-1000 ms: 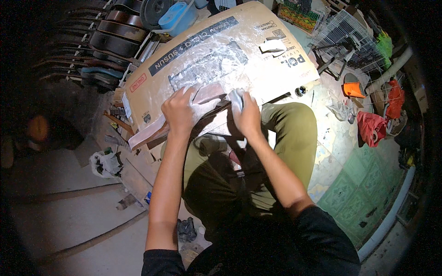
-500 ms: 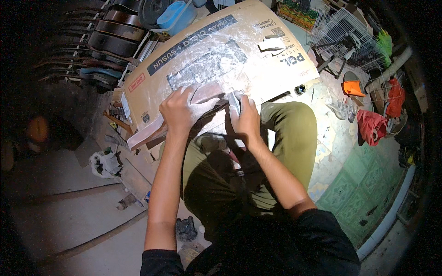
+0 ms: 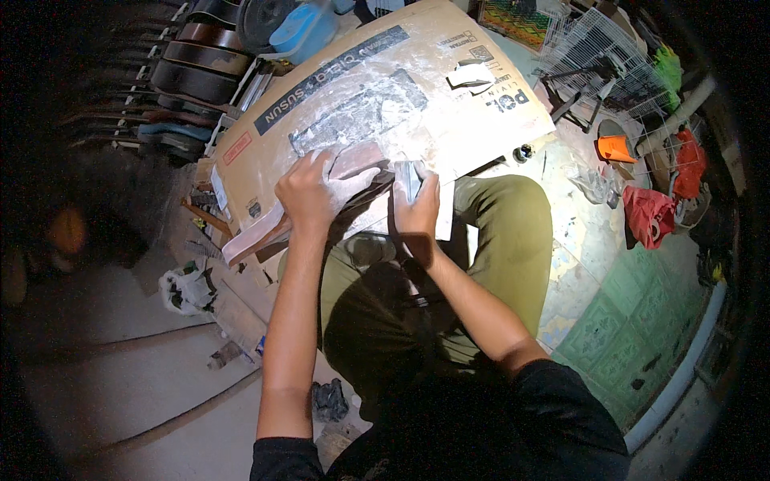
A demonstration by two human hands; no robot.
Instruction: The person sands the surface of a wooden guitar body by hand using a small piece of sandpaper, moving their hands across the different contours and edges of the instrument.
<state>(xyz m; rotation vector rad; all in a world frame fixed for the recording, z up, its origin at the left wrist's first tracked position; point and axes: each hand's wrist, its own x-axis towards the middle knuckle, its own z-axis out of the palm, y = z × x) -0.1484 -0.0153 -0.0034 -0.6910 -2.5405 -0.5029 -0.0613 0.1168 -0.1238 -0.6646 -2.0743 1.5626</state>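
My left hand is closed round a long, pinkish wooden piece coated in pale dust, shaped like a guitar neck. It lies slantwise over my lap, along the near edge of a big cardboard sheet. Close to its right end, my right hand grips a small grey block, like a sanding block, with the thumb along its side. White powder covers the middle of the cardboard. Whether block and wood touch is hard to see.
A white crumpled piece rests on the cardboard's right part. Several guitars stand racked at upper left, beside a blue tub. To the right are a wire cage, an orange object and a red cloth.
My right hand has turned more upright and drawn slightly toward me and left, with the grey block still in it. My left hand keeps its hold on the wood.
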